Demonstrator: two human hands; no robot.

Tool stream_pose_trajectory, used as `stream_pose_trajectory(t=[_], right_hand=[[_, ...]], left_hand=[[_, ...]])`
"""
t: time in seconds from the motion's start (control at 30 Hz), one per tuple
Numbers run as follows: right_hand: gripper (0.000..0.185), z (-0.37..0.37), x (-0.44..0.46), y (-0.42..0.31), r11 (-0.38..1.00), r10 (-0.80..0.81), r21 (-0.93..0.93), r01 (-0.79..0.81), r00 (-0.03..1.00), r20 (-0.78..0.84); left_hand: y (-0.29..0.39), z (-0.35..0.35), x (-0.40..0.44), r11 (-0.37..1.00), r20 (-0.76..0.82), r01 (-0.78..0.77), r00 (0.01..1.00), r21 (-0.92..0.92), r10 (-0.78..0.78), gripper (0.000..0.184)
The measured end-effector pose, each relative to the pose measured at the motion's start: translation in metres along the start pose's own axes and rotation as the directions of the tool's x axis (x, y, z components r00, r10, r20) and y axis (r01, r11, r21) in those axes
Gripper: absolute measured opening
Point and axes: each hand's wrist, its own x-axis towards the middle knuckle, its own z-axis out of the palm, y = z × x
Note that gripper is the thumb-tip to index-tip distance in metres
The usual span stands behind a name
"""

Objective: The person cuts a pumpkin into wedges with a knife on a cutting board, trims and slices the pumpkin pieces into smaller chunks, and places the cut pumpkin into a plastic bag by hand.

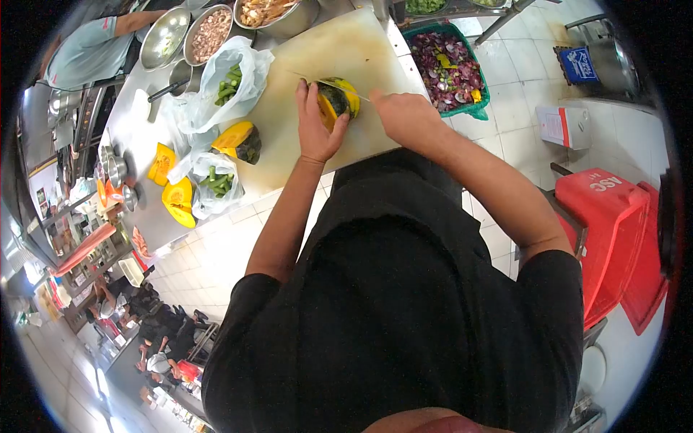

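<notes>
On the pale cutting board (pixel 310 50) lies a piece of pumpkin (pixel 336 99) with dark green skin and orange-yellow flesh. My left hand (pixel 321 130) grips its near left side, fingers along one face and the thumb toward me. A knife (pixel 362 97) is held by its handle in my right hand (pixel 411 119); its blade lies across the far side of the pumpkin. How deep the blade sits I cannot tell. Another pumpkin chunk (pixel 238 140) rests at the board's left edge, with two cut wedges (pixel 177 200) farther left on the steel table.
Plastic bags (pixel 242 58) of green vegetable pieces lie left of the board. Metal bowls (pixel 164 40) of food stand behind. A green-lined crate (pixel 482 68) of purple peelings is at right, near a red bin (pixel 603 231). A person (pixel 83 50) stands across the table.
</notes>
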Motion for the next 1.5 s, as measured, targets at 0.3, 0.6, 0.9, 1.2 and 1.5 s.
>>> stream_pose_trajectory(t=[0.3,0.6,0.9,1.2,1.5], right_hand=[[0.024,0.026,0.04,0.014,0.989,-0.129,0.06,0.138,0.983,-0.133],[0.024,0.054,0.074,0.024,0.992,-0.047,0.114,0.051,0.998,-0.04],[0.025,0.047,0.012,0.041,0.949,0.197,0.233,-0.214,0.976,0.092],[0.02,0.027,-0.007,0.038,0.967,0.18,0.168,-0.189,0.981,0.067],[0.02,0.03,-0.053,0.017,0.962,0.103,0.237,-0.138,0.983,0.155]], left_hand=[[-0.004,0.003,0.003,1.0,0.005,-0.002,1.0,-0.001,0.002,0.085],[-0.001,-0.001,-0.003,0.995,0.005,-0.054,0.999,0.082,0.053,0.083],[-0.001,-0.012,0.002,0.997,0.074,-0.066,0.995,0.046,0.063,0.084],[-0.006,-0.021,0.017,0.992,0.199,-0.126,0.972,0.01,0.121,0.083],[-0.015,-0.042,-0.004,0.991,0.272,-0.058,0.958,-0.119,0.089,0.085]])
